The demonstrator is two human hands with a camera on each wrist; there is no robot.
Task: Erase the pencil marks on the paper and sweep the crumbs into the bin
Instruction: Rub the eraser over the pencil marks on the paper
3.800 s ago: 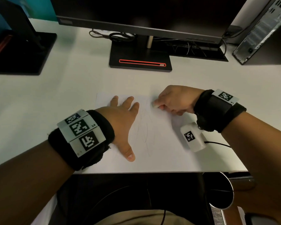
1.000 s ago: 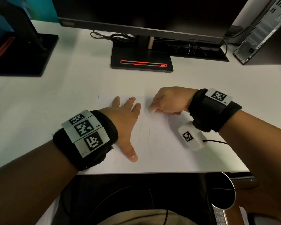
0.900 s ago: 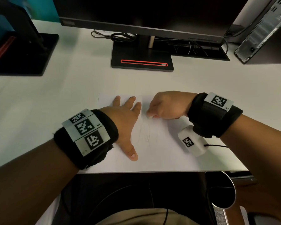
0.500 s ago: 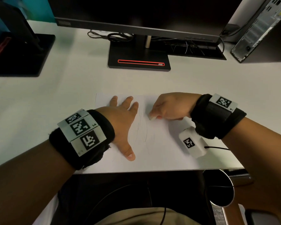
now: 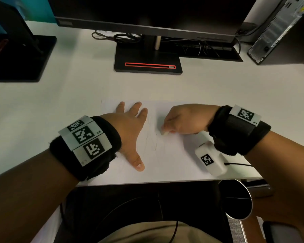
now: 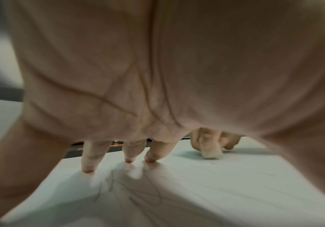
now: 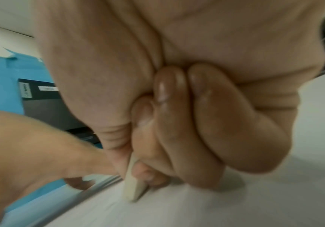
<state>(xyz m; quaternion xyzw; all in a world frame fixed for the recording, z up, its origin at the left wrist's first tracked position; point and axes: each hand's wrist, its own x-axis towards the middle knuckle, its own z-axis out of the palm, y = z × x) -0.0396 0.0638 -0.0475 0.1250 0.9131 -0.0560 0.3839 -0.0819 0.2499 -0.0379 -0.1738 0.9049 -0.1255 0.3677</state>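
A white sheet of paper [image 5: 165, 165] lies on the desk near its front edge, with faint pencil marks [image 5: 154, 141] in its middle. My left hand [image 5: 130, 127] presses flat on the paper's left part, fingers spread; the fingertips [image 6: 89, 169] touch the sheet beside the scribbles [image 6: 130, 193]. My right hand [image 5: 184, 120] pinches a small white eraser [image 5: 164, 133] and holds its tip down on the paper just right of the marks. The eraser [image 7: 133, 184] sticks out below thumb and forefinger, and it also shows from the left wrist as a pale eraser [image 6: 212, 152].
A monitor stand [image 5: 147, 62] and cables sit behind the paper. A second black stand [image 5: 19, 57] is far left, a computer tower [image 5: 279, 30] far right. A round metal bin [image 5: 237, 199] stands below the desk edge at the right.
My right hand has rubbed the eraser back and forth over the marks and now sits slightly nearer me. The left hand has stayed flat on the paper.
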